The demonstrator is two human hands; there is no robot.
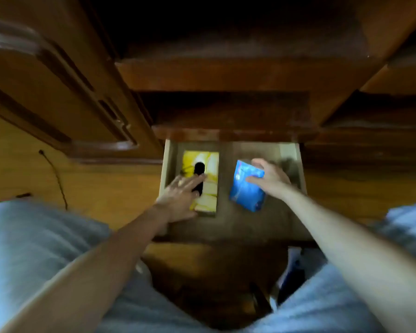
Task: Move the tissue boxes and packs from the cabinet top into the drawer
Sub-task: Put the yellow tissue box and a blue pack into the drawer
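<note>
Open drawer point(233, 227): pulled out toward you below the dark cabinet front, its pale side walls at 9 and 3 o'clock of the cavity. Item one, yellow tissue box point(207, 186): lying flat in the drawer against the 9 o'clock wall, dark oval opening facing up, long side running 12 to 6 o'clock; counted as stowed. Your left hand point(180, 200): fingers straight and spread, resting on the 6 o'clock half of that box, gripping nothing, by the look of it pressing or nudging it into line. Item two, blue tissue pack point(246, 186): tilted, held over the drawer just to the 3 o'clock side of the yellow box, a narrow gap between the two; not yet set down as far as can be told. Your right hand point(270, 180): thumb and fingers curled round the pack's 3 o'clock edge. Cabinet top: out of view, so whatever stock waits there cannot be counted; judge the task at least part done, one item in and one arriving. Room: the bare drawer floor from centre to the 3 o'clock wall looks able to take the pack flat, and the strip at 6 o'clock near the drawer front is free. Edges to mind: the cabinet lip overhanging at 12 o'clock and the 3 o'clock wall beside your knuckles.
</note>
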